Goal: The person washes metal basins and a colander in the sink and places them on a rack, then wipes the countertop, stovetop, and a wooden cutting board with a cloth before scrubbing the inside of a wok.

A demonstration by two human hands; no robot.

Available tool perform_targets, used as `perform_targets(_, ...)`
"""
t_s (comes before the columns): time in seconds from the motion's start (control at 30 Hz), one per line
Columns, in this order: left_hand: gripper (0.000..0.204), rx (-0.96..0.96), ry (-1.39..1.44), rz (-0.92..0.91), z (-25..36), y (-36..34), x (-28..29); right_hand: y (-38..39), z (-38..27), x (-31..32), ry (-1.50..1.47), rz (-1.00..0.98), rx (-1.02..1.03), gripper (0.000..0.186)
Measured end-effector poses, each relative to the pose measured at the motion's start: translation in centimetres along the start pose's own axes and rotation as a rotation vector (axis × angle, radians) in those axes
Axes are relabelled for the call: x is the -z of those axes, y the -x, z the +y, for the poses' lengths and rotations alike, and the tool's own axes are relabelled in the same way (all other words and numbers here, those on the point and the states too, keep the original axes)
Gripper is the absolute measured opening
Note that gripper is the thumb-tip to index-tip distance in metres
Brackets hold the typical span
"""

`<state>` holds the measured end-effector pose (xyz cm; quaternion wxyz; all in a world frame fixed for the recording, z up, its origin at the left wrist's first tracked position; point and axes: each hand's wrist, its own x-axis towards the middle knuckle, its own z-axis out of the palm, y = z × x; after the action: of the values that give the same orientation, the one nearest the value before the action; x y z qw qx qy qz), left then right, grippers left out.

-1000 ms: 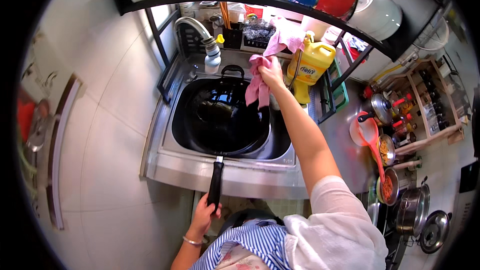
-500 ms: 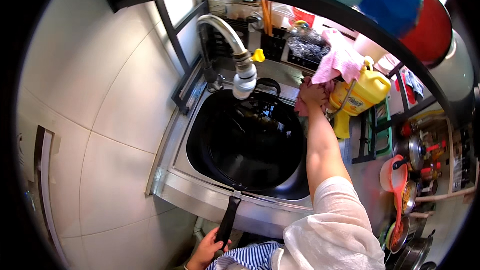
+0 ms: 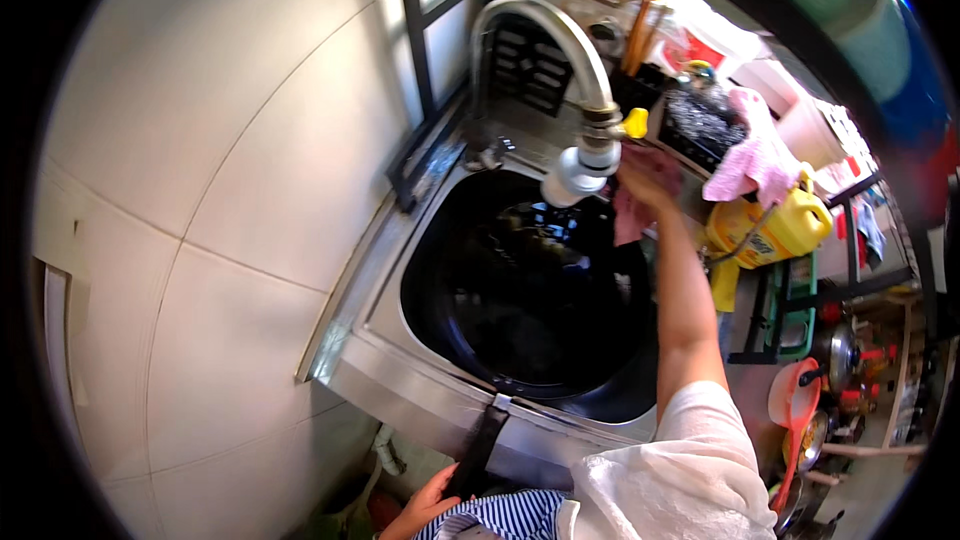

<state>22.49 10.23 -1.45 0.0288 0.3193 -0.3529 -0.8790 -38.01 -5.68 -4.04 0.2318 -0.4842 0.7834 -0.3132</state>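
Observation:
A big black wok (image 3: 520,310) with a shiny dark inside sits in the sink, its long black handle (image 3: 478,455) pointing toward me over the front edge. My left hand (image 3: 428,502) is closed round that handle; striped cloth hides part of the grip. At the sink's far right rim, my right hand (image 3: 645,183) holds a pink cloth (image 3: 633,218) close to the far side of the wok. The curved faucet (image 3: 575,168), with a white spout and yellow lever, hangs in front and hides some fingers and the wok's far loop handle.
A yellow jug (image 3: 775,225) and a draped pink towel (image 3: 755,155) stand right of the sink. Black rack bars (image 3: 425,60) rise behind it. Tiled wall (image 3: 230,320) borders the left. Pots and an orange-handled strainer (image 3: 795,395) lie far right.
The view has shifted, moving the scene rightward. My right hand and the pink cloth have come from beside the yellow jug to the wok's far rim. My left hand keeps the handle.

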Motion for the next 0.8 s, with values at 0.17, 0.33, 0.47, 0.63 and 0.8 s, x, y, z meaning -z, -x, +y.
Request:
perform_targets(0.17, 0.061, -0.191, -0.189, 0.005, -3.3, -0.5, 1.0, 0.5, 1.1, 0.9, 0.281, 0.101, -0.277, 0.045)
perform_targets(0.33, 0.062, -0.194, -0.201, -0.059, -3.1, -1.7, 1.2, -9.7, 6.6, 0.9, 0.65, -0.146, -0.064, 0.036)
perform_targets(0.47, 0.062, -0.184, -0.192, -0.011, -3.0, -2.2, 0.7, -11.0, 1.5, -2.2, 0.668, 0.006, -0.137, 0.035)
perform_targets(0.63, 0.062, -0.149, -0.192, 0.01, -2.6, -2.4, 0.7, -9.5, -4.4, -5.0, 0.657, 0.089, -0.067, 0.033)
perform_targets(0.8, 0.063, -0.101, -0.172, 0.075, -2.5, -1.8, 0.1, -11.6, -10.8, -10.7, 0.628, 0.097, 0.069, 0.031)
